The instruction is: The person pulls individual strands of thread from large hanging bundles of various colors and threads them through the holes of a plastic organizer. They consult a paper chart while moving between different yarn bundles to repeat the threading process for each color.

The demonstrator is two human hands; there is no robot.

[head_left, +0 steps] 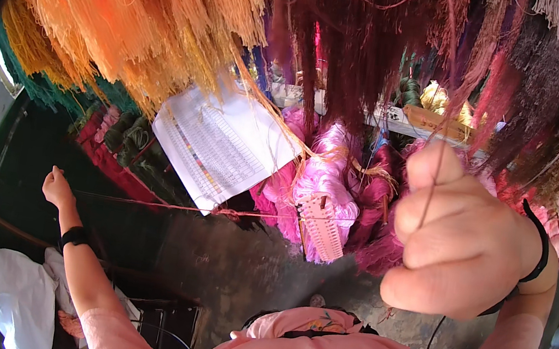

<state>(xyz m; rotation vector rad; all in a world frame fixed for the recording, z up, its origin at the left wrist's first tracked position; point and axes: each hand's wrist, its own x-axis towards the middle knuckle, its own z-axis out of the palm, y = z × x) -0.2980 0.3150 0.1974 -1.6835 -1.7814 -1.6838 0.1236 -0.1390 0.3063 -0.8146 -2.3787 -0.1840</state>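
Out at the left, my left hand (59,188) is closed, pinching the end of a thin reddish thread (140,202). The thread stretches nearly level toward the middle, where a small tangle sits on it, and on toward a pink card with rows of holes (321,232). Close to the camera, my right hand (464,236) is curled into a fist around a dark red yarn strand (443,144). That strand rises toward the maroon yarn (361,50) hanging above. The fingertips of my right hand are partly hidden and slightly blurred.
Orange yarn (123,17) hangs at upper left, dark purple and grey yarn (557,78) at upper right. A printed sheet with a colour table (214,155) lies beside pink skeins (331,154). A white sack (16,295) stands at lower left.
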